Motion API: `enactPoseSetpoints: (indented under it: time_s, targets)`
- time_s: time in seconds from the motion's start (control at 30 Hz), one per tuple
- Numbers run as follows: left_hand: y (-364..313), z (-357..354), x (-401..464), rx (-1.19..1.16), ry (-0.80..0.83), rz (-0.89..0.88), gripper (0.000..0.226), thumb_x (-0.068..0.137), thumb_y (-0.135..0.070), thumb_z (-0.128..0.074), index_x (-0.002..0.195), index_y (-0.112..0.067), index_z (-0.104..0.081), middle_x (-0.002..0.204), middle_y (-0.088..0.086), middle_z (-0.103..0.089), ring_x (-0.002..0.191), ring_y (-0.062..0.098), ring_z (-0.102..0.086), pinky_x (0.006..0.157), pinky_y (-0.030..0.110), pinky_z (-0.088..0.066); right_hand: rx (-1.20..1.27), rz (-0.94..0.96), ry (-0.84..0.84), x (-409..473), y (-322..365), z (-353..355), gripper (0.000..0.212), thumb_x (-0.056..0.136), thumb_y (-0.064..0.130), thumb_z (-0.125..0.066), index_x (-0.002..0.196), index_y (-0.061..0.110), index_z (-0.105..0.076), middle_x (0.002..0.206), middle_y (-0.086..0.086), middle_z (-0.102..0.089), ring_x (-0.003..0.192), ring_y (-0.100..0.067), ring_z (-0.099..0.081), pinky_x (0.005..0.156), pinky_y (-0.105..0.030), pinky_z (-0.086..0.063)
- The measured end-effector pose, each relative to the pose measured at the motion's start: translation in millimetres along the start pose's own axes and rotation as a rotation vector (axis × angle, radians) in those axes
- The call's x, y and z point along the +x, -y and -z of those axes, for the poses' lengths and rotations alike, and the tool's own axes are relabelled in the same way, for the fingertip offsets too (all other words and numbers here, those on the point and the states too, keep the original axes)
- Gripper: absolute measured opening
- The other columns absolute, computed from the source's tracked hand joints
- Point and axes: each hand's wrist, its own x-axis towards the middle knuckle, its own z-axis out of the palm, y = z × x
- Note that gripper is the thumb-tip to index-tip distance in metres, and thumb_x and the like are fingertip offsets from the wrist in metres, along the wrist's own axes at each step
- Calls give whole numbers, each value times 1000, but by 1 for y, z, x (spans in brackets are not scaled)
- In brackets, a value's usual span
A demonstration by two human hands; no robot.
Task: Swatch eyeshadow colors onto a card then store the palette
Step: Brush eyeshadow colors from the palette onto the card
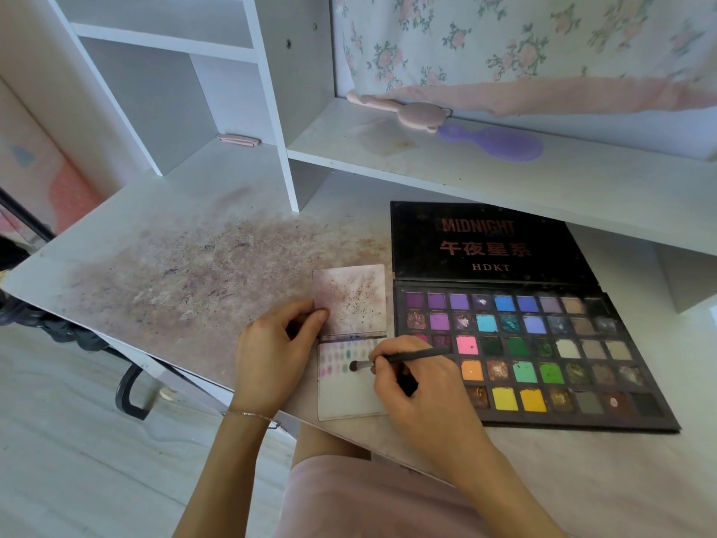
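Swatching is under way, judging by the rows of faint marks on the white folded card [351, 394], which lies at the desk edge beside the open black eyeshadow palette [531, 355].

The card's upper flap is pinched by the left hand [271, 363]; a thin black brush [403, 359] is grasped by the right hand [419, 398], its tip on the card. Fresh pigment is probably needed next.

Just left of the open eyeshadow palette [531, 351], the right hand [419, 394] holds a brush [395, 361], bristles on the swatch card [349, 382]; the left hand [271, 363] pinches the card's upper flap.
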Motion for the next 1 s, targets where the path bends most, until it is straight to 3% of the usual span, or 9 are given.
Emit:
enactPoseSetpoints:
  time_s: [0.23, 0.43, 0.5, 0.57, 0.73, 0.83, 1.0]
  targets:
    - [-1, 0, 1, -4, -5, -15, 11, 83, -20, -64, 90, -19, -72, 72, -12, -66, 70, 7, -62, 66, 25, -48, 170, 82, -130, -3, 2, 4, 11, 81, 29, -44, 83, 29, -55, 80, 14, -58, 77, -5, -57, 64, -13, -47]
    - [-2, 1, 1, 3, 22, 3, 12, 84, -21, -63, 93, -19, -72, 80, -7, -69, 75, 9, -62, 69, 24, -48, 192, 32, -230, -8, -1, 12, 11, 81, 35, -43, 83, 38, -53, 83, 13, -61, 76, -4, -58, 59, -10, -45]
    - [-3, 1, 2, 2, 28, 24, 13, 84, -22, -62, 93, -19, -71, 80, -8, -69, 75, 8, -62, 70, 24, -47, 191, 24, -260, -11, -4, 18, 11, 81, 32, -44, 83, 37, -54, 85, 14, -60, 70, -5, -57, 55, -9, -43]
    - [-4, -1, 2, -2, 18, 53, 14, 85, -23, -62, 94, -19, -71, 79, -8, -69, 77, 11, -63, 72, 27, -48, 222, 4, -302, -14, -7, 26, 12, 83, 26, -48, 81, 35, -56, 74, 15, -59, 58, -4, -54, 49, -8, -39]
    - [-8, -11, -1, 40, -62, 81, 18, 87, -22, -60, 100, -14, -69, 89, 5, -70, 83, 23, -63, 72, 32, -47, 112, -31, -415, -23, -20, 56, 19, 84, 21, -46, 82, 39, -54, 86, 12, -61, 70, -3, -59, 53, -13, -48]
    - [-8, -14, -3, 67, -79, 60, 18, 87, -22, -59, 100, -14, -69, 88, 7, -70, 83, 24, -62, 70, 31, -46, 67, -67, -500, -28, -30, 75, 22, 83, 17, -45, 82, 38, -52, 68, 9, -59, 68, 2, -58, 49, -7, -45]
    - [-6, -13, -4, 80, -77, 29, 15, 87, -21, -58, 97, -15, -69, 88, 5, -69, 82, 23, -61, 70, 31, -44, -6, -179, -661, -34, -47, 95, 29, 88, 13, -46, 75, 38, -47, 65, 9, -55, 62, 8, -55, 47, -3, -40]
